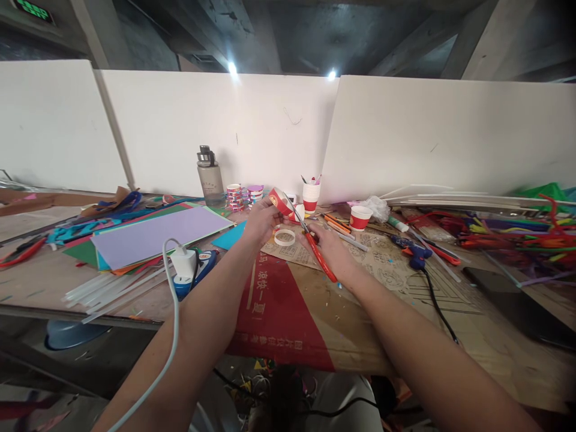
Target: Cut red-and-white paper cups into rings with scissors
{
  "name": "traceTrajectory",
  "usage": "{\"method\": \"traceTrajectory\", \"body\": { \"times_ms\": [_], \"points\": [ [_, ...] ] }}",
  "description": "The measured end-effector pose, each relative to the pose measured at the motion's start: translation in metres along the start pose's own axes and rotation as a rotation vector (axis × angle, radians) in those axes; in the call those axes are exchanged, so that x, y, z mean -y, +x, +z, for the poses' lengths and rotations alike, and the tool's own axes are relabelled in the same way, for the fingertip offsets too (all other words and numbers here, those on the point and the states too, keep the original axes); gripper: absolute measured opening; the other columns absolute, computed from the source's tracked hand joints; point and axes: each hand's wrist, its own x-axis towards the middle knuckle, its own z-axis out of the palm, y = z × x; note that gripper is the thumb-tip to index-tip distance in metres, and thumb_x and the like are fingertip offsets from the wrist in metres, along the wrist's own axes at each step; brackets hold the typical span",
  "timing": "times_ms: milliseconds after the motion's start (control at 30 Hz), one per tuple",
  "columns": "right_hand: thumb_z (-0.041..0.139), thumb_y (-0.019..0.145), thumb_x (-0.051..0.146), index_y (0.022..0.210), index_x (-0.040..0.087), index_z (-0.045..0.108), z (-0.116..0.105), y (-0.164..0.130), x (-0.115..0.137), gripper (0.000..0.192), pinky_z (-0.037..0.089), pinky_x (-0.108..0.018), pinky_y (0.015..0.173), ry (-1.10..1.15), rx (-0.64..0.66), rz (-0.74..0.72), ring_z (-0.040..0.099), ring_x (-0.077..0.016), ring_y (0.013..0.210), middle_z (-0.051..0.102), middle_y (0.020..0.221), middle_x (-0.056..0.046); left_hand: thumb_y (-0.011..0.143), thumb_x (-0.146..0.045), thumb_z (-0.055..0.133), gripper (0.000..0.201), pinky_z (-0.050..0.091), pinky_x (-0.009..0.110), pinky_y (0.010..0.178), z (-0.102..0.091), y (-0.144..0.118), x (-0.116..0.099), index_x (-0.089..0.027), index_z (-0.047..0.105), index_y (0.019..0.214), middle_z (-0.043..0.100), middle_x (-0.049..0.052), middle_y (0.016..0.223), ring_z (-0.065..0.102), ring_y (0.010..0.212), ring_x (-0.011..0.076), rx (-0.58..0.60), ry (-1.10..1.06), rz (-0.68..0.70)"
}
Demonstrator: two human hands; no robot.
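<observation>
Closed around a red-and-white paper cup (pixel 279 201), my left hand (pixel 260 223) holds it up over the middle of the table. The cup looks cut, though its far side is hard to make out. My right hand (pixel 336 251) grips red-handled scissors (pixel 322 259), whose blades point up and left, against or just beside the cup. Below the cup a pale ring (pixel 284 237) lies on printed cardboard (pixel 292 312). Another red-and-white cup (pixel 360 218) stands to the right of my right hand. Behind the blades, a stack of cups (pixel 311 197) holds pens.
Left are a water bottle (pixel 210 180), purple paper (pixel 162 234), clear sticks (pixel 112 288) and a power strip (pixel 194 273) whose white cable crosses my left arm. Right are a blue glue gun (pixel 417 257), a flat black object (pixel 517 306) and coloured strips (pixel 513 231). White panels stand behind.
</observation>
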Motion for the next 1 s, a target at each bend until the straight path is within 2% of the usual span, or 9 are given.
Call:
{"method": "traceTrajectory", "body": {
  "times_ms": [433, 500, 600, 733, 867, 1000],
  "points": [
    [0.051, 0.092, 0.037, 0.085, 0.02, 0.061, -0.002, 0.0, 0.006, 0.021, 0.037, -0.026, 0.061, 0.016, 0.021, 0.017, 0.05, -0.0149, 0.058, 0.064, 0.069, -0.002, 0.057, -0.023, 0.082, 0.025, 0.043, 0.021, 0.048, -0.005, 0.002, -0.004, -0.013, 0.062, 0.068, 0.06, 0.0, 0.058, 0.052, 0.049, 0.0081, 0.002, -0.031, -0.089],
    [0.051, 0.092, 0.037, 0.083, 0.02, 0.061, -0.002, 0.0, 0.007, 0.022, 0.037, -0.026, 0.06, 0.011, 0.021, 0.032, 0.049, -0.0149, 0.056, 0.062, 0.066, -0.001, 0.058, -0.028, 0.083, 0.027, 0.044, 0.022, 0.049, -0.006, 0.003, -0.003, -0.014, 0.062, 0.069, 0.061, 0.0, 0.06, 0.055, 0.051, 0.0092, -0.014, -0.051, -0.063],
    [0.052, 0.092, 0.038, 0.085, 0.02, 0.064, 0.0, 0.0, 0.006, 0.024, 0.036, -0.026, 0.058, -0.015, 0.018, 0.05, 0.048, -0.0148, 0.055, 0.06, 0.062, 0.0, 0.06, -0.033, 0.084, 0.031, 0.049, 0.024, 0.054, -0.008, 0.003, -0.003, -0.016, 0.063, 0.075, 0.065, 0.0, 0.068, 0.061, 0.059, 0.0114, -0.078, -0.091, 0.058],
    [0.054, 0.094, 0.037, 0.096, 0.019, 0.069, -0.001, -0.002, 0.006, 0.023, 0.038, -0.026, 0.062, -0.047, 0.025, 0.021, 0.054, -0.0157, 0.06, 0.067, 0.071, -0.002, 0.059, -0.032, 0.086, 0.032, 0.05, 0.025, 0.057, -0.01, 0.004, -0.003, -0.017, 0.062, 0.074, 0.064, -0.002, 0.067, 0.06, 0.06, 0.0112, -0.093, -0.065, 0.102],
    [0.055, 0.096, 0.036, 0.111, 0.018, 0.069, -0.004, -0.003, 0.009, 0.027, 0.042, -0.028, 0.071, -0.093, 0.037, 0.026, 0.062, -0.0193, 0.075, 0.073, 0.088, -0.008, 0.055, -0.026, 0.088, 0.035, 0.046, 0.023, 0.052, -0.007, 0.003, -0.002, -0.016, 0.055, 0.062, 0.056, -0.004, 0.057, 0.053, 0.052, 0.0084, -0.044, -0.04, 0.054],
    [0.053, 0.098, 0.033, 0.116, 0.017, 0.067, -0.004, -0.003, 0.009, 0.028, 0.043, -0.029, 0.075, -0.136, 0.039, 0.054, 0.065, -0.0221, 0.084, 0.074, 0.095, -0.011, 0.055, -0.023, 0.088, 0.032, 0.048, 0.024, 0.053, -0.004, 0.003, -0.001, -0.016, 0.058, 0.063, 0.056, -0.003, 0.056, 0.059, 0.056, 0.0115, -0.036, -0.032, -0.009]
  ]
}}
